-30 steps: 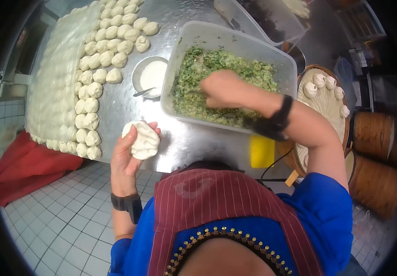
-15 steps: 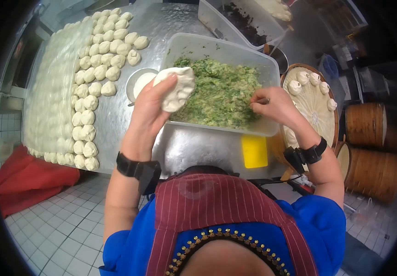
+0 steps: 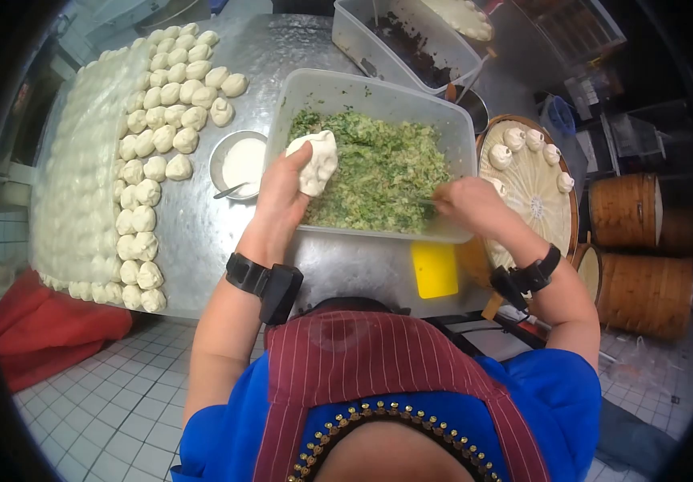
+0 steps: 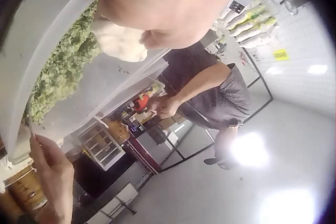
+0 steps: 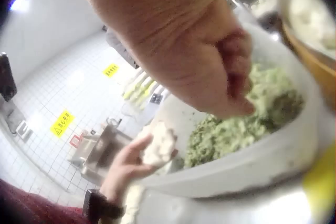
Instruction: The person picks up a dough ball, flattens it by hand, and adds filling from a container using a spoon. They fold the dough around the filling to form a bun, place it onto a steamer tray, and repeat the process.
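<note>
My left hand (image 3: 281, 191) holds a flattened dough round (image 3: 318, 164), thumb on its face, over the near left side of the tub of filling (image 3: 472, 153). In the right wrist view the dough round (image 5: 159, 144) lies across the left fingers. At the tub's right side, my right hand (image 3: 475, 205) grips a thin utensil (image 3: 425, 202) whose far end is at the chopped green filling (image 3: 387, 165). The curled fingers of the right hand (image 5: 210, 71) hide the utensil in the right wrist view.
Rows of dough pieces (image 3: 147, 218) and a bowl of white contents (image 3: 244, 163) are to the left. A yellow scraper (image 3: 435, 271) lies below the tub. Filled buns (image 3: 514, 139) sit in a round steamer at right. A second tub (image 3: 435, 48) stands behind. Another person (image 4: 207, 90) is across.
The left hand has carried the dough round from the table's near edge up to the tub. The right hand has moved from mid-filling to the tub's right side.
</note>
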Demonstrator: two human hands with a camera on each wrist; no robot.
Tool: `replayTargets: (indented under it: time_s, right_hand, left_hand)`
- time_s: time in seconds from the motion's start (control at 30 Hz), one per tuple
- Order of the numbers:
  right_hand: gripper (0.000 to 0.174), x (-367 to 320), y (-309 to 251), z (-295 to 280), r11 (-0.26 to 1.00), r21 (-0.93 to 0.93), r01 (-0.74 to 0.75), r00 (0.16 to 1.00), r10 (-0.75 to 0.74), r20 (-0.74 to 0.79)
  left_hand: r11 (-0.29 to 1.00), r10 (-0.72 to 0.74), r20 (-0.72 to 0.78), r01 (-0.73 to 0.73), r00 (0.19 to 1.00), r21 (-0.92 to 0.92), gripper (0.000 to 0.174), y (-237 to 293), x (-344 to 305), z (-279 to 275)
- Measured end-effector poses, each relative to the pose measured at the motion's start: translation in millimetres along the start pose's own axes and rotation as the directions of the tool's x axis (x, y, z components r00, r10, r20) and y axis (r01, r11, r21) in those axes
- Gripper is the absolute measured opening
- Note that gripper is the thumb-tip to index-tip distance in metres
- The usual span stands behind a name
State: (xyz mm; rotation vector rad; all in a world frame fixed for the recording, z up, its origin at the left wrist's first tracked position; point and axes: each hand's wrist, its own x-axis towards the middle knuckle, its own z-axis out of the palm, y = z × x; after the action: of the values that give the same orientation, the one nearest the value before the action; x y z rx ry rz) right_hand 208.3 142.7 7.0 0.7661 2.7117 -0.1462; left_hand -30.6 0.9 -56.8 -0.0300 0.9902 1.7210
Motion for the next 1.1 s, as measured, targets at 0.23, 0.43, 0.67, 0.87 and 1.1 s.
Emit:
replayTargets:
  time_s: [0.23, 0.43, 0.67, 0.87, 1.1]
  right_hand:
    - [0.016, 42.2, -4.6, -62.4, 0.987, -0.149, -0.060, 0.975, 0.026, -0.222]
    - [0.017, 96.2, -30.1, -20.1, 0.982, -0.140, -0.125, 0.991, 0.117, -0.064]
    - [0.024, 65.2, 23.2, 17.9, 0.928, 0.353, -0.120, 0.964, 0.194, -0.181]
    - [0.026, 16.8, 2.6, 12.6, 0.828, 0.558, -0.055, 0.937, 0.235, -0.256]
    - [0.020, 32.3, -3.7, -14.0, 0.971, 0.130, -0.201, 0.887, 0.236, -0.398]
  left_hand:
    - [0.999, 0.027, 0.059, -0.025, 0.998, -0.025, 0.029, -5.7, 8.1, -9.7]
    - [1.000, 0.005, 0.047, -0.004, 0.999, -0.015, 0.031, -5.7, 6.8, -9.4]
    - [0.996, 0.037, 0.015, -0.036, 0.999, -0.082, 0.033, -6.5, 9.5, -7.8]
    - [0.996, 0.003, -0.036, -0.006, 0.999, -0.086, 0.027, -6.1, 7.7, -6.1]
    - [0.995, 0.002, 0.006, -0.001, 1.000, -0.101, 0.027, -6.7, 10.1, -7.8]
